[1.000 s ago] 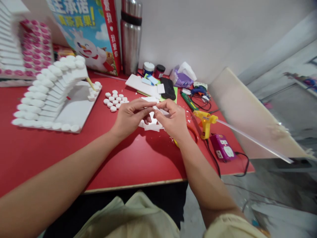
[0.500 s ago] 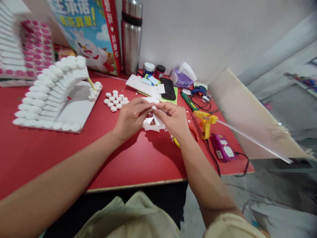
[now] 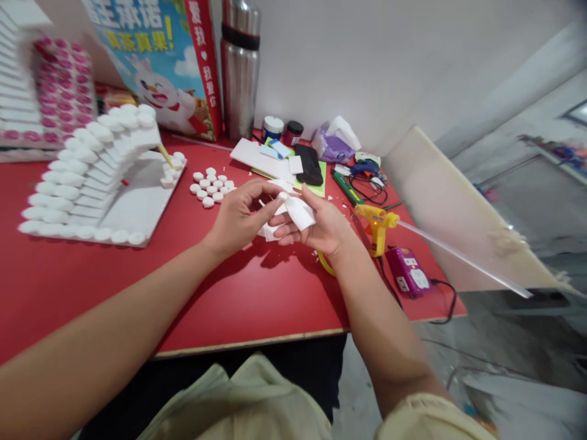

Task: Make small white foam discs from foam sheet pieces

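Observation:
Between thumb and fingers, my left hand (image 3: 239,214) pinches the gathered upper end of a thin white piece (image 3: 301,212) that looks like paper or tissue. Its loose end fans out over my right hand (image 3: 329,225), whose palm is turned up with the fingers stretched out beneath it. Whether anything is wrapped inside the gathered end, I cannot tell. More white sheets (image 3: 271,233) lie on the table under my hands, partly hidden. Several round white pieces (image 3: 210,188) are grouped left of my left hand.
A white stepped model (image 3: 98,177) stands at the left. On the right are a yellow glue gun (image 3: 376,225) with a long glue stick, a purple power adapter (image 3: 408,272) with cables, and yellow-handled scissors (image 3: 326,264). A steel flask (image 3: 240,85) stands at the back.
My right hand has let go of its pinch and turned palm up, with the fingers now extended. The white piece has spread out from a narrow fold. My left hand keeps its pinch.

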